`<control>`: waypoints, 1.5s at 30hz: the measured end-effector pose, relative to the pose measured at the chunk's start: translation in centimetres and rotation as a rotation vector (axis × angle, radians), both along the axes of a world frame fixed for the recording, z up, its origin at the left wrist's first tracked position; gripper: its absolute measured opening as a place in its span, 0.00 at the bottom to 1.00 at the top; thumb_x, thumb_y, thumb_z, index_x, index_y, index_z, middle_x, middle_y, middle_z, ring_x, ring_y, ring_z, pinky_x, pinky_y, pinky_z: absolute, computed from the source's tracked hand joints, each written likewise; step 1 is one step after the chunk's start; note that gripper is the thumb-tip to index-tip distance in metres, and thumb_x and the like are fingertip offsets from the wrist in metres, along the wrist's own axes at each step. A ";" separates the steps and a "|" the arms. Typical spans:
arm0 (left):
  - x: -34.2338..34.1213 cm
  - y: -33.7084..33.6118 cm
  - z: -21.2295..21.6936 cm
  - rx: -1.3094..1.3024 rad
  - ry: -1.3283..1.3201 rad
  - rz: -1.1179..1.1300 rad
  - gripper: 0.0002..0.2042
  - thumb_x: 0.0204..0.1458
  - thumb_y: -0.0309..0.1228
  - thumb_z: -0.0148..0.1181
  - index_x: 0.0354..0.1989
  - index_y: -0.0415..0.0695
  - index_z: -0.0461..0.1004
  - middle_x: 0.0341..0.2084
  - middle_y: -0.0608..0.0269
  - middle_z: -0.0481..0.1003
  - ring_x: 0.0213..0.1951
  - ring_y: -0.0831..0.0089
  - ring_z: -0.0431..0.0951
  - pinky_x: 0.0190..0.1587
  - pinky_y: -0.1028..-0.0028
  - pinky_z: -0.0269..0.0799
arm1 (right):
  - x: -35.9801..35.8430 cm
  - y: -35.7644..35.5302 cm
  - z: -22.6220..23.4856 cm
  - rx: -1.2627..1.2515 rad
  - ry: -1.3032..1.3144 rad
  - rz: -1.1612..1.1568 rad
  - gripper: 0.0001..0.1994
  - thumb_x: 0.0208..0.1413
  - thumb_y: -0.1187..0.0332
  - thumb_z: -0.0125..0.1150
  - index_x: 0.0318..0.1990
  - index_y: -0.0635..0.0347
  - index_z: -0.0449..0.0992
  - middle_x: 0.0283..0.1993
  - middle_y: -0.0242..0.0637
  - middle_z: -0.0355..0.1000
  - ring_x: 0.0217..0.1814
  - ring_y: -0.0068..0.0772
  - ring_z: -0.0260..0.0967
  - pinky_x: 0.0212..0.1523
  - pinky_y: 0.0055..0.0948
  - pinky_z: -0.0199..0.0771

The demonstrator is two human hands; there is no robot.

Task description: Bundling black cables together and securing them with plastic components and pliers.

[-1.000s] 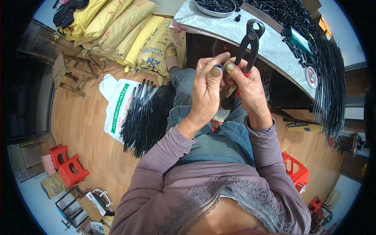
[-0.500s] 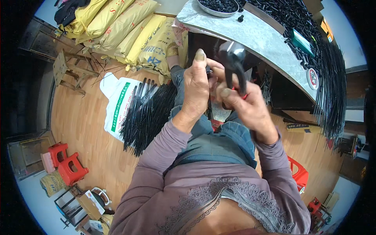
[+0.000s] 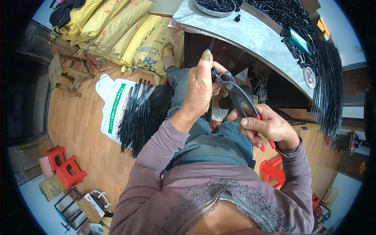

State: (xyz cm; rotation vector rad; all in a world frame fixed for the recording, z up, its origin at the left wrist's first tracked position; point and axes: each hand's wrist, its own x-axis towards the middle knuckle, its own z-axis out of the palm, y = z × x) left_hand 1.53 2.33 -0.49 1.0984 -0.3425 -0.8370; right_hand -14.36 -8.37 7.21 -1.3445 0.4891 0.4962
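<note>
My left hand (image 3: 199, 86) is closed, thumb up, around a small black part (image 3: 214, 73) whose full shape the fingers hide. A thin dark rod seems to run through this grip. In my right hand (image 3: 270, 124) are black pincers (image 3: 239, 94) with red handle ends, held with the fingers around the handles. The rounded jaws of the pincers lie right beside the black part at my left fingertips; I cannot tell whether they touch it. Left of my legs, many thin black rods (image 3: 143, 117) lie on a white bag (image 3: 113, 103) on the floor.
A grey-topped table (image 3: 250, 37) carries a round tray (image 3: 215, 11) of small black parts, a large heap of black parts (image 3: 282, 17), a green box (image 3: 299, 41) and a round tin (image 3: 309, 77). Long black rods (image 3: 329, 90) hang over its right end. Yellow sacks (image 3: 117, 31) and red stools (image 3: 70, 172) stand left.
The pincers have swung from upright and blurred to slanting, with their jaws now beside the black part. My right hand has moved right and down; my left hand has shifted slightly.
</note>
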 end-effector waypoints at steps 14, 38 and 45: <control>-0.8 -0.1 0.4 0.069 -0.216 -0.034 0.35 0.61 0.57 0.31 0.20 0.41 0.74 0.11 0.70 0.66 0.13 0.84 0.61 0.17 0.83 0.54 | -0.3 -0.2 1.6 0.161 0.171 -0.037 0.13 0.65 0.66 0.47 0.48 0.68 0.68 0.30 0.36 0.71 0.20 0.25 0.69 0.19 0.27 0.70; -1.2 -1.4 -0.2 0.053 -0.206 -0.119 0.30 0.62 0.52 0.35 0.21 0.39 0.73 0.13 0.66 0.68 0.15 0.82 0.62 0.19 0.80 0.56 | -0.4 -1.6 3.5 -0.405 0.213 0.127 0.09 0.64 0.65 0.51 0.42 0.61 0.65 0.21 0.25 0.61 0.15 0.15 0.58 0.15 0.19 0.60; 0.7 -2.0 1.8 -0.025 -0.422 0.088 0.27 0.65 0.46 0.29 0.35 0.41 0.75 0.17 0.70 0.66 0.20 0.79 0.66 0.21 0.80 0.60 | 1.0 -3.8 -1.8 -0.831 -0.374 0.114 0.13 0.61 0.63 0.52 0.39 0.67 0.67 0.29 0.47 0.71 0.31 0.39 0.73 0.32 0.39 0.70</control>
